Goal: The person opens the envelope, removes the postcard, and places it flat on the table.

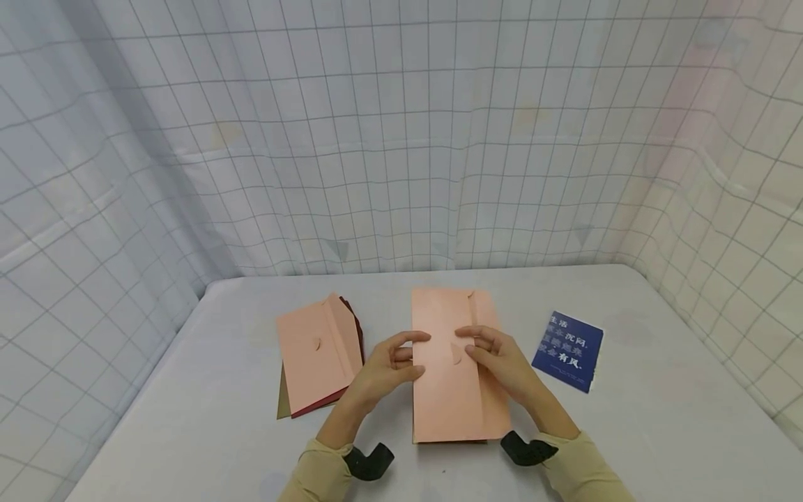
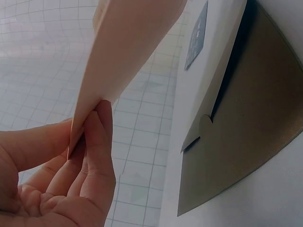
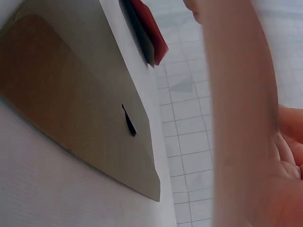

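A pink envelope [image 1: 442,408] is held up above the table in both hands, long side upright, with a flap along its right side and a small half-round tab. My left hand [image 1: 385,366] pinches its left edge; the left wrist view shows thumb and fingers on opposite faces of the envelope [image 2: 123,47]. My right hand [image 1: 498,352] grips the flap side near the tab, though the envelope partly hides those fingers in the right wrist view. Below it, an olive-brown envelope [image 2: 255,104] lies on the table, its slit edge showing.
Left on the white table [image 1: 207,390] lies a pile of envelopes: a pink one [image 1: 307,369] on top, dark red and olive [image 1: 284,399] edges beneath. A blue card [image 1: 567,352] with white characters lies to the right. A white gridded curtain [image 1: 401,195] surrounds the table.
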`<state>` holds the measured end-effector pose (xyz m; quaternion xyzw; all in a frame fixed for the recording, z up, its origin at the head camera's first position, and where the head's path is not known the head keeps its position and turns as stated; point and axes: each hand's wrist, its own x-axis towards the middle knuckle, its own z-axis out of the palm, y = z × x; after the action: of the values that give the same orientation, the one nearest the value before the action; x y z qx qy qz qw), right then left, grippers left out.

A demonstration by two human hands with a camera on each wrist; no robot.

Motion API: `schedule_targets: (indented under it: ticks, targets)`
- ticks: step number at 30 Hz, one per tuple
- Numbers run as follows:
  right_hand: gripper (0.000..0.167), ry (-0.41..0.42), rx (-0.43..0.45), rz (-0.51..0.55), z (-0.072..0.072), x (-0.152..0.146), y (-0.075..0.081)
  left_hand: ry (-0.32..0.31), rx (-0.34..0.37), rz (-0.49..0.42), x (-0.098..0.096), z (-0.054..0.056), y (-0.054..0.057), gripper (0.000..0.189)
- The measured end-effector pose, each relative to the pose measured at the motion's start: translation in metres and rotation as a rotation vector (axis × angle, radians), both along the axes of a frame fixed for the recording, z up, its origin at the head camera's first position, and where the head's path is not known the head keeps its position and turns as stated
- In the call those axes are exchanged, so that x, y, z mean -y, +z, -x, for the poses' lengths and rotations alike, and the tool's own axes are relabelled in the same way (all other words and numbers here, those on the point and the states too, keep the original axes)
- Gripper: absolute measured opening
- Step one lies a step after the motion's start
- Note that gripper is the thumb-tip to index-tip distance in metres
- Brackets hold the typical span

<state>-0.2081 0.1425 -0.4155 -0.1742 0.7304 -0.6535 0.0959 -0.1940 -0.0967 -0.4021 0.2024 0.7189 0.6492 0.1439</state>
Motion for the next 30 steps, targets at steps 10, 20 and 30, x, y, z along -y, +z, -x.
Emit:
schedule_targets:
  ticks: [10, 20, 30]
  targets:
    - [0.035, -0.026, 0.050, 0.044, 0.0011, -0.0005, -0.0045, -0.001, 0.010, 0.020, -0.0011, 0.0002, -0.0029, 0.048]
    - [0.036, -0.037, 0.014, 0.050, 0.0013, 0.0011, -0.0044, -0.004, 0.011, 0.014, -0.0009, 0.0001, -0.0029, 0.050]
    - [0.033, -0.078, 0.051, 0.001, 0.0011, 0.0005, -0.0029, 0.007, 0.025, 0.018, 0.0012, 0.0007, -0.0033, 0.050]
